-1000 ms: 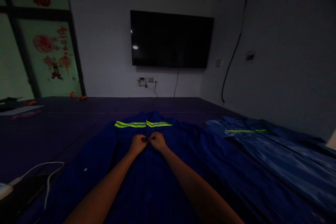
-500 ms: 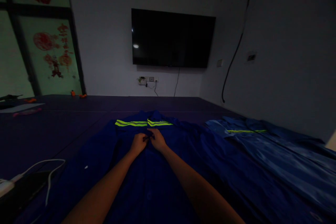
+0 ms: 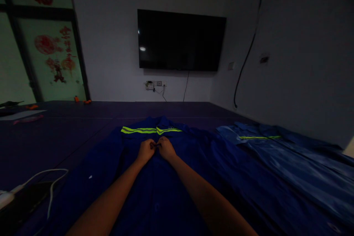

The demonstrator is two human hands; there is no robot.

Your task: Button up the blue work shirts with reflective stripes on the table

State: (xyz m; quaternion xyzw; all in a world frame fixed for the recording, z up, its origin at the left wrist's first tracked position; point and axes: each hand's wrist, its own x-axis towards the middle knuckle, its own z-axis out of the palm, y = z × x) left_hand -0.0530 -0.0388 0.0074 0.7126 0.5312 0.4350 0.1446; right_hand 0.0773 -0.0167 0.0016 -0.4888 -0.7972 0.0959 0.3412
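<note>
A dark blue work jacket point(image 3: 138, 188) with yellow-green reflective bands across its chest lies spread out in front of me, collar away from me. Just below the bands, my left hand point(image 3: 146, 149) pinches the jacket's front edge. My right hand point(image 3: 166, 148) grips the same front opening from the other side, its fingertips almost meeting the left ones. A bit of dark fabric is bunched between them; any button there is hidden by the fingers and the dim light.
A second, lighter blue garment point(image 3: 279, 155) with a thin yellow-green stripe lies to the right. At the left are a white cable point(image 3: 52, 188) and a dark flat object point(image 3: 30, 199). A television point(image 3: 181, 40) hangs on the far wall above the purple surface point(image 3: 91, 118).
My right fingers have curled in closer around the fabric, and its index finger no longer stretches out. The jacket's front edge at the band has shifted slightly right.
</note>
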